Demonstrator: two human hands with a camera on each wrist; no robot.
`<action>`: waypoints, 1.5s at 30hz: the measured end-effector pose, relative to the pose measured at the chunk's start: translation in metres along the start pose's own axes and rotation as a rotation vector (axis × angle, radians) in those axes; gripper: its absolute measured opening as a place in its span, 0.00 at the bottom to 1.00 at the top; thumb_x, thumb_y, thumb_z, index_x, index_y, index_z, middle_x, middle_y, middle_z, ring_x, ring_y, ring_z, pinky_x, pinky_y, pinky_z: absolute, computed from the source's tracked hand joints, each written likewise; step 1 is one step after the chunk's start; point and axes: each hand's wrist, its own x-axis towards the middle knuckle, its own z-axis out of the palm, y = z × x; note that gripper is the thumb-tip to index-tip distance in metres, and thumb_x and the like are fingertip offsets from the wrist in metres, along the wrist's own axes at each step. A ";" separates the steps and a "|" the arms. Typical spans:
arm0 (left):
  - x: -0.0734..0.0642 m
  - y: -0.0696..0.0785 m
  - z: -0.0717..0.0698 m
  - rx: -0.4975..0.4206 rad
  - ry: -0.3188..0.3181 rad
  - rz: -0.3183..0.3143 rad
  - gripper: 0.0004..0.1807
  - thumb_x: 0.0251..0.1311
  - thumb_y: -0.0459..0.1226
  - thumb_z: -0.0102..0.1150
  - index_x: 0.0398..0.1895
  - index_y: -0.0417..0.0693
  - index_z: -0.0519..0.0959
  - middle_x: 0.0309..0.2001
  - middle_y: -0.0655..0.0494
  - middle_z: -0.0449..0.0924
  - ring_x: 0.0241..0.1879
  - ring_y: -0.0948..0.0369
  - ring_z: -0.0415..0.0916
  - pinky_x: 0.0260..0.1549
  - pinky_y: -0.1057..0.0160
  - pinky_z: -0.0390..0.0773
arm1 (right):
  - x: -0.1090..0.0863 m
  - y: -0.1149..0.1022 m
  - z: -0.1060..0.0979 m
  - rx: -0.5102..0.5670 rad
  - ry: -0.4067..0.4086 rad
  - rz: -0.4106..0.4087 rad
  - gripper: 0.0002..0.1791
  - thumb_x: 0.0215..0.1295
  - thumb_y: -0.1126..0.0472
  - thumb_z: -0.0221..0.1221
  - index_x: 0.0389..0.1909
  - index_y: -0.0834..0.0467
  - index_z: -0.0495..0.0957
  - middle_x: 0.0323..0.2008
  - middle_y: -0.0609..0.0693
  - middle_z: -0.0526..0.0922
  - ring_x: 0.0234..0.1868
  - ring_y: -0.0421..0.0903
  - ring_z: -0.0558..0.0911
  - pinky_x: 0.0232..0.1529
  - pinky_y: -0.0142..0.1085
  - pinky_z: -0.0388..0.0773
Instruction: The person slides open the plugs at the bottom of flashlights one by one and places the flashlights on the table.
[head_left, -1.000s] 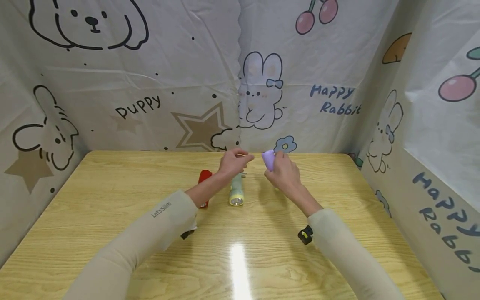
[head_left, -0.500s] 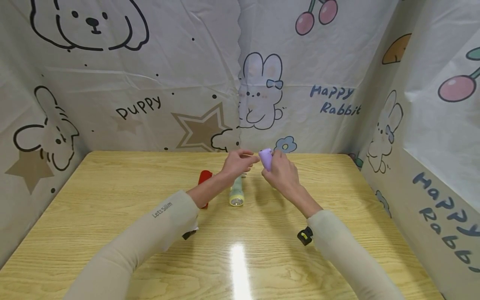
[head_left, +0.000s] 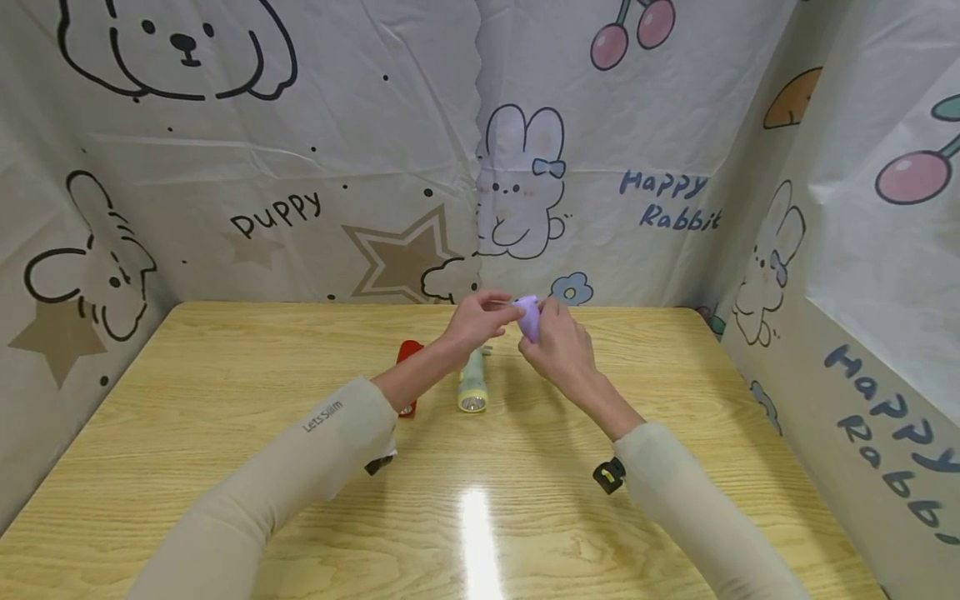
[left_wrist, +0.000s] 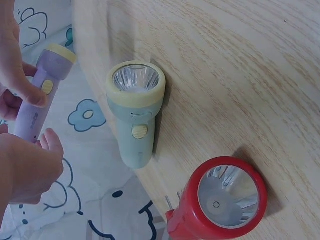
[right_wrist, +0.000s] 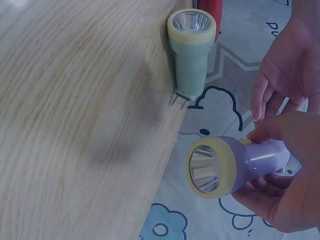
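Note:
My right hand [head_left: 564, 346] grips a purple flashlight [right_wrist: 267, 159] with a cream rim, raised over the table's far edge. In the left wrist view its thumb lies by the cream switch [left_wrist: 47, 87]. The lens end points down and the tail end up. At that tail end is my left hand [head_left: 478, 321], its fingers loosely extended and the thumb over the purple body; whether it pinches is hidden. Below the hands a pale green flashlight [left_wrist: 136, 150] lies on the table, metal prongs [right_wrist: 180, 99] sticking out of its tail. A red flashlight [head_left: 409, 351] lies to its left, partly behind my left forearm.
The wooden table [head_left: 480, 467] runs back to a printed cloth [head_left: 300, 167] that hangs behind and at both sides. A black wrist camera [head_left: 610, 475] is strapped under the right sleeve, another [head_left: 379, 463] under the left.
The purple flashlight has moved left in my right hand and tipped more upright. My left hand has moved slightly right, so its fingertips now meet the tail end. Both other flashlights stay put.

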 end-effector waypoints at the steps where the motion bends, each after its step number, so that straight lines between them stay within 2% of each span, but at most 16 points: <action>1: 0.000 0.000 0.000 0.001 0.001 0.002 0.27 0.65 0.37 0.65 0.65 0.35 0.71 0.57 0.41 0.76 0.57 0.48 0.75 0.56 0.53 0.77 | 0.000 0.000 0.000 -0.001 0.005 -0.006 0.27 0.56 0.62 0.67 0.53 0.69 0.69 0.39 0.62 0.76 0.32 0.57 0.81 0.29 0.47 0.82; 7: 0.000 0.001 0.000 0.001 -0.003 0.001 0.28 0.65 0.38 0.64 0.65 0.35 0.71 0.57 0.43 0.75 0.57 0.50 0.75 0.57 0.56 0.76 | -0.001 -0.001 -0.002 -0.012 0.017 -0.027 0.26 0.57 0.62 0.66 0.52 0.70 0.70 0.40 0.62 0.77 0.32 0.57 0.81 0.30 0.48 0.82; 13: 0.000 0.002 -0.001 -0.005 -0.025 0.008 0.29 0.66 0.38 0.64 0.67 0.34 0.69 0.58 0.42 0.75 0.58 0.50 0.74 0.59 0.54 0.75 | -0.003 -0.004 -0.004 -0.004 0.022 -0.041 0.26 0.56 0.62 0.66 0.52 0.69 0.70 0.39 0.62 0.77 0.32 0.56 0.81 0.29 0.47 0.82; 35: 0.003 0.001 0.000 -0.021 -0.043 0.029 0.25 0.65 0.37 0.65 0.63 0.36 0.74 0.56 0.44 0.76 0.57 0.52 0.76 0.58 0.58 0.75 | -0.004 -0.004 -0.004 0.002 0.054 -0.087 0.25 0.55 0.62 0.66 0.50 0.68 0.70 0.39 0.61 0.77 0.30 0.56 0.80 0.27 0.46 0.81; 39: 0.003 0.000 0.001 -0.042 -0.054 0.037 0.23 0.66 0.36 0.64 0.61 0.35 0.75 0.56 0.44 0.76 0.57 0.51 0.76 0.58 0.58 0.76 | -0.004 -0.004 -0.003 0.001 0.060 -0.098 0.25 0.55 0.62 0.67 0.50 0.68 0.70 0.39 0.62 0.77 0.31 0.56 0.80 0.27 0.46 0.82; 45: 0.002 -0.001 0.002 -0.128 -0.051 0.044 0.20 0.66 0.32 0.63 0.58 0.31 0.76 0.55 0.40 0.76 0.55 0.50 0.76 0.57 0.55 0.77 | -0.005 -0.005 -0.003 -0.010 0.064 -0.106 0.25 0.56 0.62 0.67 0.51 0.69 0.70 0.41 0.63 0.78 0.32 0.56 0.81 0.28 0.46 0.82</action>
